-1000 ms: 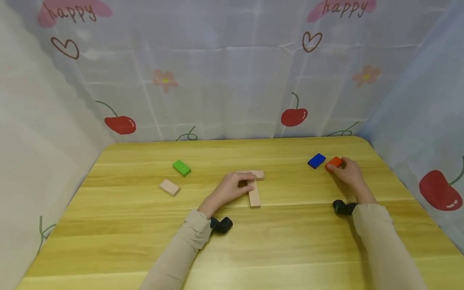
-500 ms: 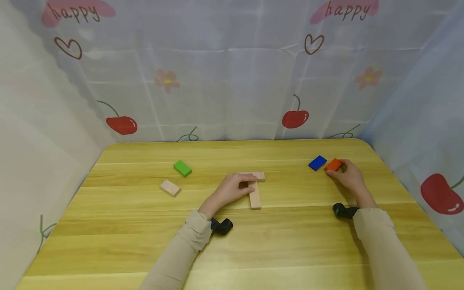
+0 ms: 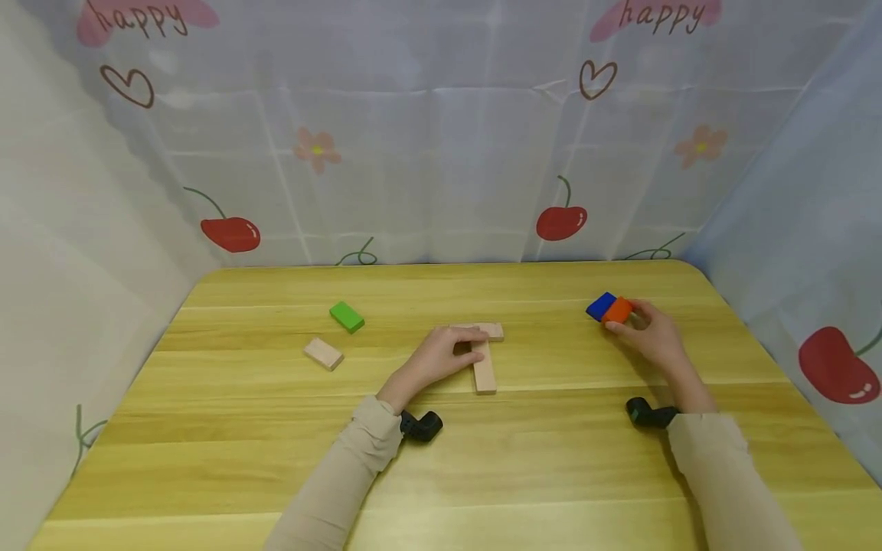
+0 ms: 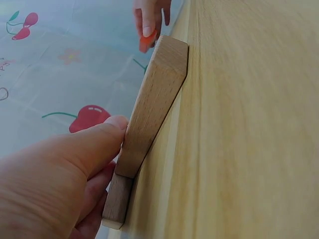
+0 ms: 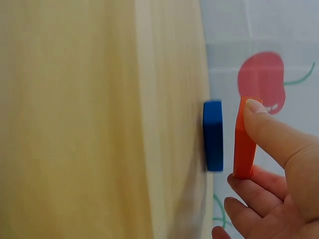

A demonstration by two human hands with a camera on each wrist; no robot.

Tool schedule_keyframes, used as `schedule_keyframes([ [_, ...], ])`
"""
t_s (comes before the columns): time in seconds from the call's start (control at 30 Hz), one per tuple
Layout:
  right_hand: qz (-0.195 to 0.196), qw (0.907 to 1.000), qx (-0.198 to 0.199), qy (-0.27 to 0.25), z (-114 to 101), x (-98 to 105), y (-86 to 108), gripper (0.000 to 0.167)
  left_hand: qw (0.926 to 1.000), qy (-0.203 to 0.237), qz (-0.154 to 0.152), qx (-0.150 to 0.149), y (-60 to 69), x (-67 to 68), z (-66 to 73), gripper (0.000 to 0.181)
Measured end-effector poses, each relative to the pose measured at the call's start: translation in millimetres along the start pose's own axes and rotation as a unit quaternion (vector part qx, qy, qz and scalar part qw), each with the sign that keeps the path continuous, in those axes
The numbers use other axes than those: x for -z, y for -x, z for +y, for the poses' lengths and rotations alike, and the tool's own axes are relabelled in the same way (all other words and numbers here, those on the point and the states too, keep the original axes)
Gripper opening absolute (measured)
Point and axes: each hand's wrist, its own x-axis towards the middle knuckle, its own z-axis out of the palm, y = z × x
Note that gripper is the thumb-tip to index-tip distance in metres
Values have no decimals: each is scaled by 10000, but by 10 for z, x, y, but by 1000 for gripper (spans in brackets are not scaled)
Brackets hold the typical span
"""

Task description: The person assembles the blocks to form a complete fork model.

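Observation:
My right hand pinches an orange block between thumb and fingers, and the right wrist view shows it raised off the table. Just beyond it a blue block lies flat; from the head view the orange one partly overlaps it. Near the table's middle, two plain wooden pieces meet in a T: a long wooden block pointing toward me and a crosswise block at its far end. My left hand holds them where they join, its thumb against the long block's side. It covers part of the crosswise block.
On the left of the wooden table lie a green block and a short plain wooden block. A printed curtain hangs along the table's far edge. Black wrist cameras sit below both hands.
My right hand has picked the orange block up from the table and moved it left, over toward the blue block. The left hand and the wooden T stay in place.

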Motion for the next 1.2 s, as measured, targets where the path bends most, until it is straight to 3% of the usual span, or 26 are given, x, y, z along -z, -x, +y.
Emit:
schedule_keyframes([
  [0.33,-308,9988,364,115,-294,-174,148,79,10000,-20,10,-80,-16,8,13,37],
  [0.57,-532,9935,991,186,-566,-375,308,71,10000,1,-73,9,-8,8,18,38],
  [0.77,-808,9834,1594,319,-787,-611,517,66,10000,-2,4,-74,-6,11,7,37],
  [1.07,-1823,9569,2259,-17,-957,-875,811,69,9999,-93,-17,-48,-13,21,5,35],
  [1.2,-2122,9487,2343,-73,-978,-931,895,71,10000,-51,-26,-10,-6,13,4,35],
])
